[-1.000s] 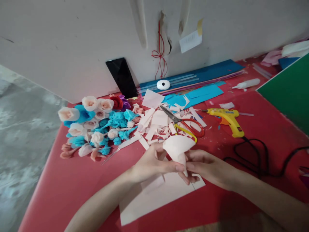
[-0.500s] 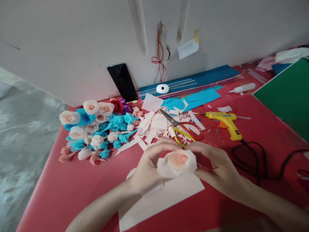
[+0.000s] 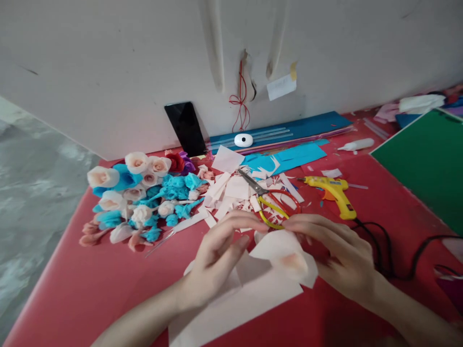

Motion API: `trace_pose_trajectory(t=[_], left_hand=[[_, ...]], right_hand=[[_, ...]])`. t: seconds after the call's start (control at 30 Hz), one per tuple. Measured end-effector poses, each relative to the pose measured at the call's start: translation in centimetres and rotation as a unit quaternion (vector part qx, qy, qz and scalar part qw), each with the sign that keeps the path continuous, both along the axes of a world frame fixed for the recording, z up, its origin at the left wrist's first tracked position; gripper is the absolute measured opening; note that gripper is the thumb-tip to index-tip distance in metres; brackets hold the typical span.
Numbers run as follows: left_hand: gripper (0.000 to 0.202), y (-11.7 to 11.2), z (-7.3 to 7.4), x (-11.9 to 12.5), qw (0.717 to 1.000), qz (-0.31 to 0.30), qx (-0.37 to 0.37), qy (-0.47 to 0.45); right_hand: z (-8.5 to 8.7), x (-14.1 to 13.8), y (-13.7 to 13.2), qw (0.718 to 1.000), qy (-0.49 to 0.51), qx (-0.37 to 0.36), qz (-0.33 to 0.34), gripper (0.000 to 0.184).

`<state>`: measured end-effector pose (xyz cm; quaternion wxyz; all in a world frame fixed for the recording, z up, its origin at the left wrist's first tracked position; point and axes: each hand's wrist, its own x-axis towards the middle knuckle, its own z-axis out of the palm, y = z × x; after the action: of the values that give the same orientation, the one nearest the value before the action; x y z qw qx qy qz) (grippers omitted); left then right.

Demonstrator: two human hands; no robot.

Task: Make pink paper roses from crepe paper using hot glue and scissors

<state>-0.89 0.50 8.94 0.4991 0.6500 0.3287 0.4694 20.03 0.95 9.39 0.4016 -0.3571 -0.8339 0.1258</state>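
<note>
A white paper rose (image 3: 289, 260) with a peach centre is tipped to the lower right above the table. My right hand (image 3: 343, 255) grips it from behind, and the fingertips there are partly hidden by the petals. On the other side, my left hand (image 3: 222, 255) has its thumb apart from its stretched fingers, whose tips reach the rose's upper edge; whether they touch it I cannot tell. Beneath both hands lies a large pale paper sheet (image 3: 231, 318). Scissors (image 3: 269, 195) with red and yellow handles rest just beyond my fingers.
Finished paper flowers (image 3: 141, 202) cluster at the left. Paper scraps (image 3: 231, 188) surround the scissors. A yellow glue gun (image 3: 334, 193) with a black cord lies to the right, near a green board (image 3: 427, 164). A phone (image 3: 186, 127) leans on the wall.
The rose has tilted from facing up to the lower right and shifted right. My left hand has loosened from it and moved slightly left; my right hand still has it.
</note>
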Motion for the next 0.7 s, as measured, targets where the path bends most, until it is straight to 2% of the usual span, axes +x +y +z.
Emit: trace_pose_trajectory(t=[0.1, 0.17, 0.23, 0.5, 0.7], left_hand=[[0.033, -0.1, 0.6, -0.4, 0.996, -0.014, 0.086, 0.009], [0.041, -0.3, 1.0, -0.5, 0.989, -0.025, 0.135, 0.057], [0.038, -0.5, 1.5, -0.6, 0.982, -0.014, 0.162, 0.097], [0.017, -0.5, 1.7, -0.5, 0.979, 0.025, 0.18, 0.095], [0.013, -0.7, 1.6, 0.1, 0.982, 0.055, 0.156, 0.096]], right_hand=[[-0.1, 0.4, 0.2, 0.997, -0.045, 0.065, -0.013, 0.013], [-0.1, 0.4, 0.2, 0.995, -0.056, 0.081, -0.012, 0.012], [-0.1, 0.4, 0.2, 0.994, -0.06, 0.091, -0.004, 0.011], [-0.2, 0.3, 0.1, 0.989, -0.082, 0.122, 0.019, 0.014], [-0.2, 0.8, 0.3, 0.98, -0.144, 0.133, 0.035, 0.016]])
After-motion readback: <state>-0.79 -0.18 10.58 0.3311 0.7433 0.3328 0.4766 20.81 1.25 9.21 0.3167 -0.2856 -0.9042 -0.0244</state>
